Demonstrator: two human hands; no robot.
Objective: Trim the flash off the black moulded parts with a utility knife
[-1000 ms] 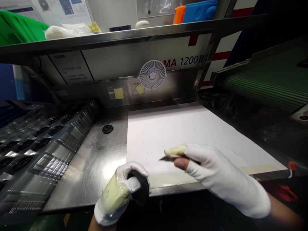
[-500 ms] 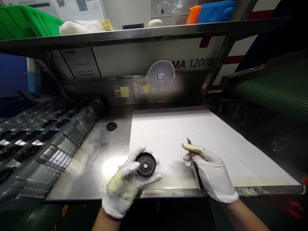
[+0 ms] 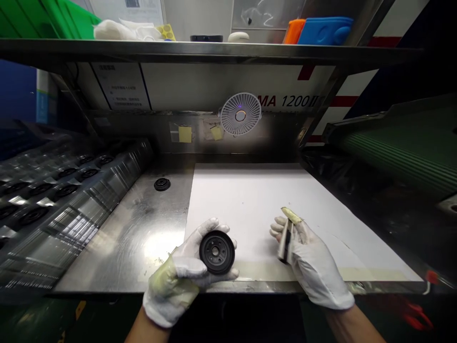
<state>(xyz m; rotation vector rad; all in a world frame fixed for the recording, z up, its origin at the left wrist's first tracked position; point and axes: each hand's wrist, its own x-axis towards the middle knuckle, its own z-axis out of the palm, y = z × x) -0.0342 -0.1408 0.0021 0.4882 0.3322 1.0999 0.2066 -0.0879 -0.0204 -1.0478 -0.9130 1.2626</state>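
My left hand (image 3: 185,274), in a white glove with yellowish tape, grips a round black disc part (image 3: 217,251) with a centre hole, its face turned up toward me, above the front edge of the steel bench (image 3: 143,238). My right hand (image 3: 307,257), also gloved, is closed on a small knife-like tool (image 3: 285,240) with a dark handle. The tool lies along the palm, and a taped finger points away. Both hands hover over the near part of a white sheet (image 3: 257,205).
Another black disc (image 3: 162,184) lies on the steel farther back. A clear plastic tray (image 3: 53,200) with several black discs fills the left. A small white fan (image 3: 240,114) hangs at the back. A green ribbed conveyor (image 3: 403,147) is on the right. A shelf (image 3: 214,47) overhead carries bins and cloths.
My left hand turned the disc from edge-on to face-up and lifted it slightly. My right hand drew back and swung the tool from sideways to lying along the palm.
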